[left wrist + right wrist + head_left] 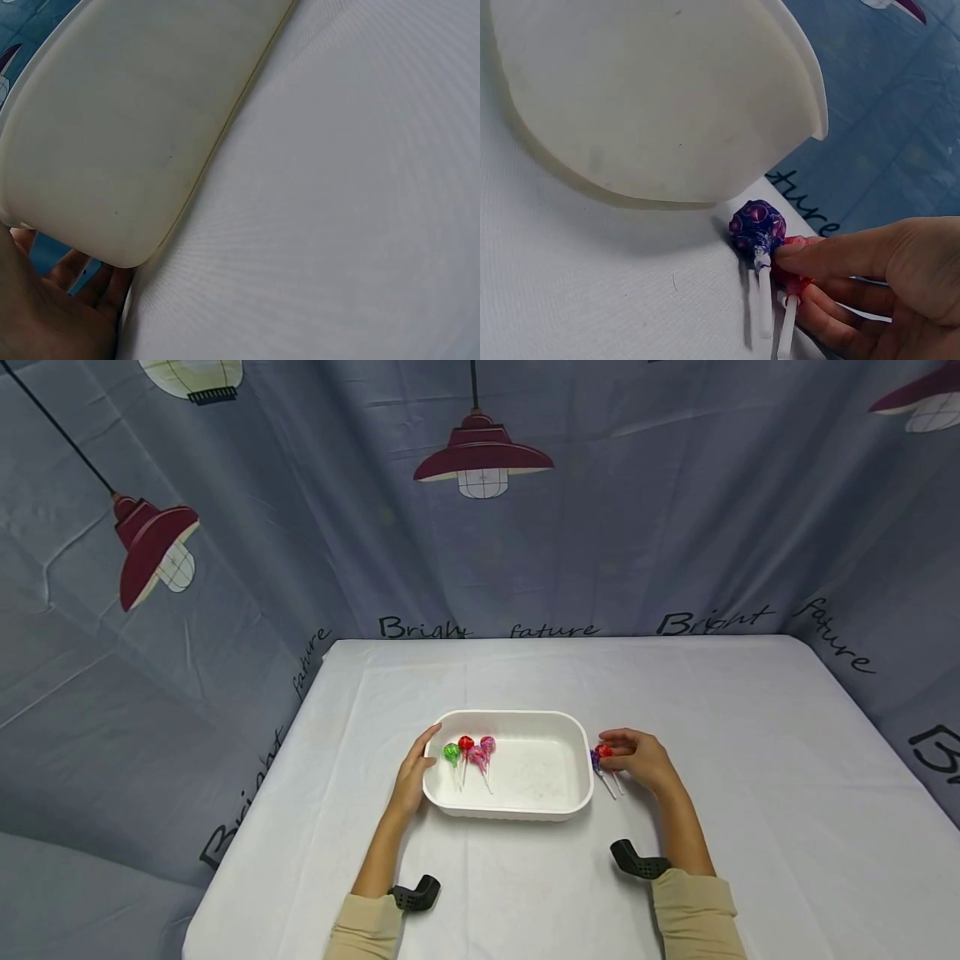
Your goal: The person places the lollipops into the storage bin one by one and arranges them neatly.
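Observation:
A white rectangular tray (pixel 532 811) stands on the table, with several wrapped lollipops inside its left part: a green one (pixel 451 752), a red one (pixel 466 742) and pink ones (pixel 477 755). My left hand (pixel 410 777) rests along the tray's left end, fingers extended and touching its rim and outer wall. Just beyond the right end, my right hand (pixel 637 760) pinches a red lollipop (pixel 793 279) between thumb and fingers. A purple lollipop (pixel 757 226) lies right beside it, close to the thumb tip. Both white sticks point toward me.
A white cloth covers the table (pixel 750 735). Behind and at the sides hangs a grey-blue curtain (pixel 637 527) printed with red lamps and lettering. Black devices (pixel 416 893) are strapped to both wrists, below tan sleeves (pixel 693 910).

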A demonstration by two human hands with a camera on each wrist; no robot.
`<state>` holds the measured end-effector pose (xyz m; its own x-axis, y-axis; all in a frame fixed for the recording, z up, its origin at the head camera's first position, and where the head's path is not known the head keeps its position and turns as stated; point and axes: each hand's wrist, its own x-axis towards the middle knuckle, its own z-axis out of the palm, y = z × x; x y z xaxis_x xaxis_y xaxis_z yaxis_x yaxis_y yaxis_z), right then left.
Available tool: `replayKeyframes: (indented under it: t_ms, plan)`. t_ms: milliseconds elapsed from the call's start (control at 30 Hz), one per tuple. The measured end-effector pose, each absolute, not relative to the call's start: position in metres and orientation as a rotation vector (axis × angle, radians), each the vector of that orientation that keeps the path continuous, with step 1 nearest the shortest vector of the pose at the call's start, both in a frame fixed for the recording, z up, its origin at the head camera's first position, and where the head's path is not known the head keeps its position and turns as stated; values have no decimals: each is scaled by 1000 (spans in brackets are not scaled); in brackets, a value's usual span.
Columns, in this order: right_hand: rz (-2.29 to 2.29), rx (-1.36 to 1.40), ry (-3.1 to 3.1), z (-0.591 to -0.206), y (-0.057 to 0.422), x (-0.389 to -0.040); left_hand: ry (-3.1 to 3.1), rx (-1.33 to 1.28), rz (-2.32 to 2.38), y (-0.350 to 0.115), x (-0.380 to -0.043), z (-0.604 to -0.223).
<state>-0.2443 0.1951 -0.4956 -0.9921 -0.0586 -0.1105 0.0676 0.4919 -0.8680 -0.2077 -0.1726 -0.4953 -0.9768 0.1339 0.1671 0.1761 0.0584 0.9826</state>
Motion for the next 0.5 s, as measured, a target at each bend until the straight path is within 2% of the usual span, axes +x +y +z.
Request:
replayKeyframes:
  t_ms: [500]
  plan:
    - [-1437,63,2648,-492,192,-241,-2294,-327,-2110,-174,-208,-498]
